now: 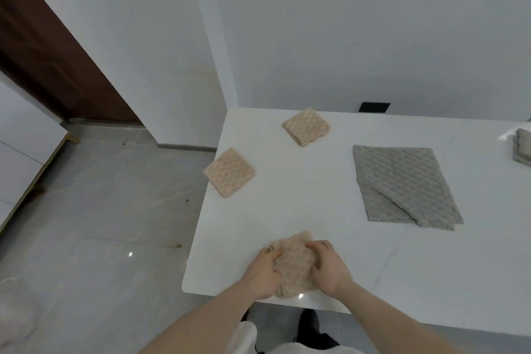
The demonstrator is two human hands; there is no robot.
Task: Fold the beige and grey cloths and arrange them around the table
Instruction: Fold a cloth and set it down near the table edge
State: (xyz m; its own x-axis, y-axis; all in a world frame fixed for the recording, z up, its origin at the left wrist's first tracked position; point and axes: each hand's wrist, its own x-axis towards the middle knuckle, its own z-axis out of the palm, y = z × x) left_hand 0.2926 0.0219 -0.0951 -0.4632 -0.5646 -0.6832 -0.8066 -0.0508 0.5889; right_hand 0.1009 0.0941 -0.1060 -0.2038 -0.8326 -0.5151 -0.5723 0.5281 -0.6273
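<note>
Resting near the left edge of the white worktop (359,253), a folded beige cloth (229,172) lies flat as a small square, its outer corner almost at that edge. A second folded beige cloth (306,126) sits further in, close to the far left corner and just short of the far edge. At the near edge, not far from the near left corner, a third beige cloth (294,264) is bunched between both hands. The left hand (262,273) grips its left side, fingers (273,256) curled into the fabric. The right hand (330,264) grips its right side, fingers curled over the top of the bundle and thumb pressed in lower down. To the right, around the middle of the worktop, a grey cloth (402,184) lies spread out flat, with its near corner turned over on itself in a diagonal flap. At the right, near the far edge and partly cut off by the frame, a folded grey cloth (523,146) rests on the worktop, well apart from the spread one.
</note>
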